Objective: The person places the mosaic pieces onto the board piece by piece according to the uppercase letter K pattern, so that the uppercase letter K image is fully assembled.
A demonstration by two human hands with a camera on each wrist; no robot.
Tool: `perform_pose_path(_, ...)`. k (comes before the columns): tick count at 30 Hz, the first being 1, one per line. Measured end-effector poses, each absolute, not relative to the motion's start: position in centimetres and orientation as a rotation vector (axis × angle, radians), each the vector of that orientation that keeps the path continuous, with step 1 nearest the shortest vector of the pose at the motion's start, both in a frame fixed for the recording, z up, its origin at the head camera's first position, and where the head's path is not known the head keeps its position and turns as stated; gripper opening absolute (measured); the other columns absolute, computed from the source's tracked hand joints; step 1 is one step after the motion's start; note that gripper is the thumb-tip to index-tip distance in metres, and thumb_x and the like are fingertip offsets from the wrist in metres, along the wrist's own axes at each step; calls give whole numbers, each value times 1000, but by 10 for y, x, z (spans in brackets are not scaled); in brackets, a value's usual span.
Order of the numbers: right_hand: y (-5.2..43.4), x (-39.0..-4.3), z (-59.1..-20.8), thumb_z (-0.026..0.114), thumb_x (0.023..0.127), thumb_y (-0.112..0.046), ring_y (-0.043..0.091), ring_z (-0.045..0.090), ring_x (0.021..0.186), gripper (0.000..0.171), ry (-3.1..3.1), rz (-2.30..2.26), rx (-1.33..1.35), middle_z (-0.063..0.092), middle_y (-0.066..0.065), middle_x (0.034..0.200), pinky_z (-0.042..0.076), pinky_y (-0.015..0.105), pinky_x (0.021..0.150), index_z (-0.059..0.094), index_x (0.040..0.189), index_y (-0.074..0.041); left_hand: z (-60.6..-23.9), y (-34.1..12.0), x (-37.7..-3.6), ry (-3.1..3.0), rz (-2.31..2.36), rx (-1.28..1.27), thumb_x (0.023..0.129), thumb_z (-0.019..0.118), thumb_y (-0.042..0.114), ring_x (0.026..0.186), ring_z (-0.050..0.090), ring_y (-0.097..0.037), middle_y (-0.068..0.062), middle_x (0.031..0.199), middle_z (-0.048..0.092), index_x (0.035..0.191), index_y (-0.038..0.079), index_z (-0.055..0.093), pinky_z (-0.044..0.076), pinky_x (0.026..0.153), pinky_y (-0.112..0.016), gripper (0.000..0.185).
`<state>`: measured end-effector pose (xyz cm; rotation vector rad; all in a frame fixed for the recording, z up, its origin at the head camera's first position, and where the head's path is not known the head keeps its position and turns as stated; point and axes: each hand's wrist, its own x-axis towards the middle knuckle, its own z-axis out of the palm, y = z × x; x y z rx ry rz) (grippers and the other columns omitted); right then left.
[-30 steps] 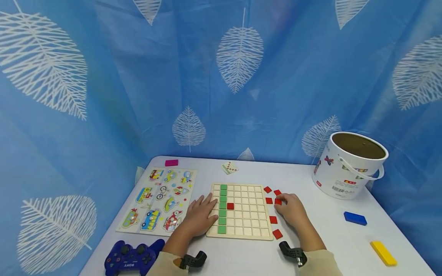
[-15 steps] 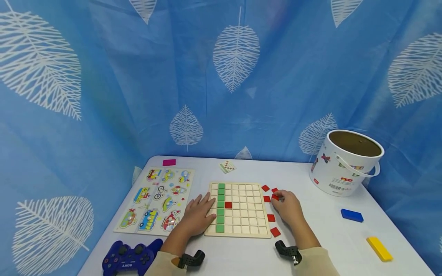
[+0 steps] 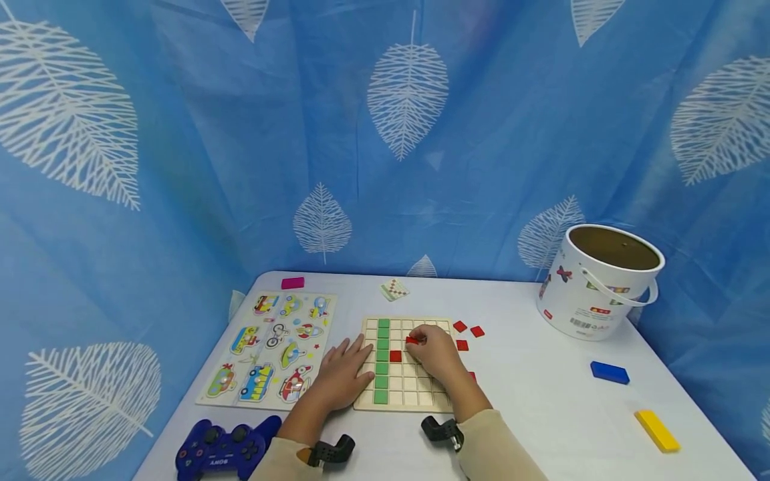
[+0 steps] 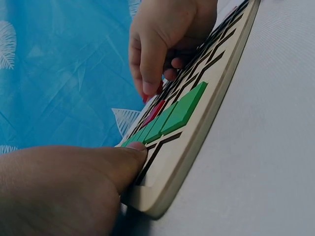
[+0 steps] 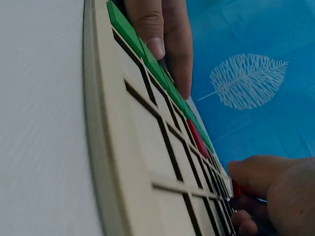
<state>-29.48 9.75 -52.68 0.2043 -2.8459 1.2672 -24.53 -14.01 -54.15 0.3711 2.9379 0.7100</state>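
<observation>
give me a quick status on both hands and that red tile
Left hand flat, steadying the wooden grid board. Right hand pinches a red tile over the board, beside the green column. Nothing in the way.

Red square tile (image 3: 412, 340) pinched, seemingly just above wooden grid board (image 3: 415, 395).

Head view high, looking down over table; both wrist views skim low, close, sharing grid board (image 3: 403, 364) from opposite edges.
</observation>
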Motion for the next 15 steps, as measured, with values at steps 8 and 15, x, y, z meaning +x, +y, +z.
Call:
perform_pose_path(8, 91, -295, -531, 82, 91, -18, 21, 58, 97, 14, -2880, 1140, 219, 64, 5, 109, 53, 39, 85, 78, 104, -20, -542, -140, -246, 2942, 706, 371, 103, 62, 42, 160, 19, -40, -7, 173, 28, 160, 21, 45, 12, 128, -64, 64)
perform_pose_path(15, 91, -293, -532, 78, 93, -15, 17, 58, 92, 16, -2868, 1182, 190, 66, -2, 99, 54, 35, 81, 80, 109, -19, -541, -139, -246, 2934, 723, 372, 103, 62, 42, 161, 19, -40, -7, 173, 27, 160, 20, 45, 12, 128, -64, 64)
